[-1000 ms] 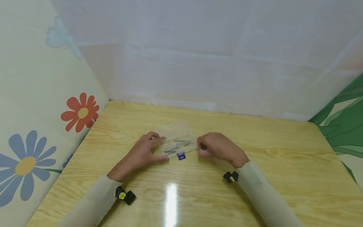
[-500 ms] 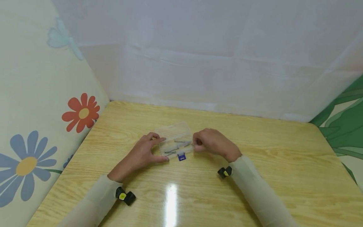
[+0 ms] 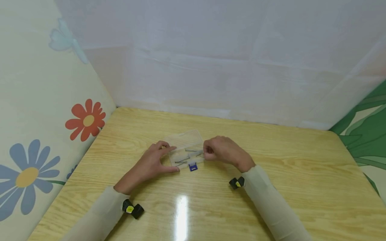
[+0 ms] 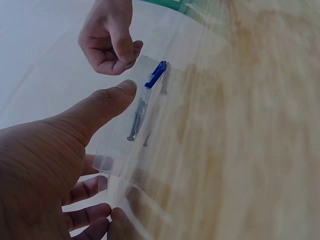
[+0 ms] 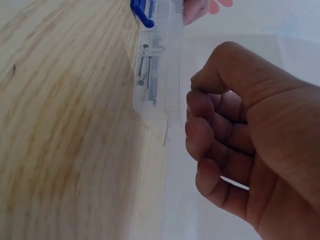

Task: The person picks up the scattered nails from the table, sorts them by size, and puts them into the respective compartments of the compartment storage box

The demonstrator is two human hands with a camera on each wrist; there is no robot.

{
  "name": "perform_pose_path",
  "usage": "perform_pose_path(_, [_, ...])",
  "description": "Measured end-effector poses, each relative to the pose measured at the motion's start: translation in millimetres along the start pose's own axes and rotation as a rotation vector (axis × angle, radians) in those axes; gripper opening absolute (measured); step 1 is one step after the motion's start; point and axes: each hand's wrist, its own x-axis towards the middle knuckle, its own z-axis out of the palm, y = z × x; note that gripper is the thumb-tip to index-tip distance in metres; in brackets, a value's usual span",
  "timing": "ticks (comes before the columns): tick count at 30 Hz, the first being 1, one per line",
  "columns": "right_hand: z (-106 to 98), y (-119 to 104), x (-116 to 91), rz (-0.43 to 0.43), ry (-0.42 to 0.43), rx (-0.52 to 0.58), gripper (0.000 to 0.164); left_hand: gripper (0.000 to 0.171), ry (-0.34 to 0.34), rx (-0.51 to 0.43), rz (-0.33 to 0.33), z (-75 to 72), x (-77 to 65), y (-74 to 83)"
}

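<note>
A clear plastic compartment box [image 3: 184, 166] lies on the table with its lid [image 3: 184, 138] folded back. Several thin metal nails [image 3: 182, 160] lie in its compartments, and a blue latch [image 3: 193, 166] hangs at its front. My left hand [image 3: 150, 160] grips the box's left end, thumb along the front and fingers at the back and side. At the box's right end is my right hand [image 3: 227, 152], its fingers curled and thumb against the index finger. No object shows between those fingertips in the right wrist view, though their inner side is partly hidden.
The wooden table [image 3: 271, 160] runs back to a white sheet [image 3: 211, 67]. A flower-painted panel [image 3: 45, 100] borders the left side, and a green leaf print [image 3: 368, 130] the right. Both wrists carry small black cameras [image 3: 132, 209].
My right hand has moved left and slightly away from me, from beside the box to over its right end. My left hand keeps its hold, and the box stays almost in place.
</note>
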Motion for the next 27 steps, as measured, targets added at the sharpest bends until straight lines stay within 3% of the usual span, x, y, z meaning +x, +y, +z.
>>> perform_pose_path(15, [1,-2,-14,0.073,-0.019,-0.005,0.012,0.082,0.003,0.017,0.015,0.4,0.4,-0.1])
perform_pose_path(27, [-4,2,-45,0.068,0.012,-0.036,0.009,0.082,0.000,0.080,0.017,2.5,-0.1,2.8])
